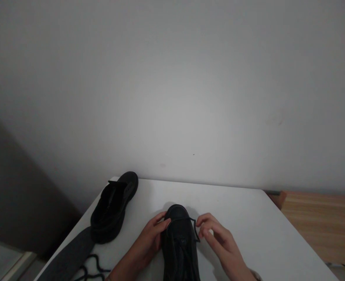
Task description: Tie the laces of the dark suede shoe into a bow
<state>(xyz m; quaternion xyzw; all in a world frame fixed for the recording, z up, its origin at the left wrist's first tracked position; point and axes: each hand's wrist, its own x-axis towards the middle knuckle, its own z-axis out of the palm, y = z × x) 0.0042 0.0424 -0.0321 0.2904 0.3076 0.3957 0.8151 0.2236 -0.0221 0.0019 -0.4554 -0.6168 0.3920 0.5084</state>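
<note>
A black lace-up shoe [178, 249] lies on the white table with its toe pointing away from me. My left hand [153, 238] grips the shoe's left side, the thumb over the upper near the lace. A thin black shoelace [186, 218] crosses the front of the shoe and bends down at its right edge. Beside that bend is my right hand [219, 242], fingers loosely curled and the thumb apart; the fingertips are close to the lace, and contact is hard to make out. The near end of the shoe is cut off by the frame.
A second black shoe [110, 210] stands at the table's left edge, its tongue raised. Near it are a dark grey cloth-like piece [69, 257] and a loose black lace [94, 265]. The white table [233, 203] meets a wall [190, 97]; a wooden surface [315, 226] is at right.
</note>
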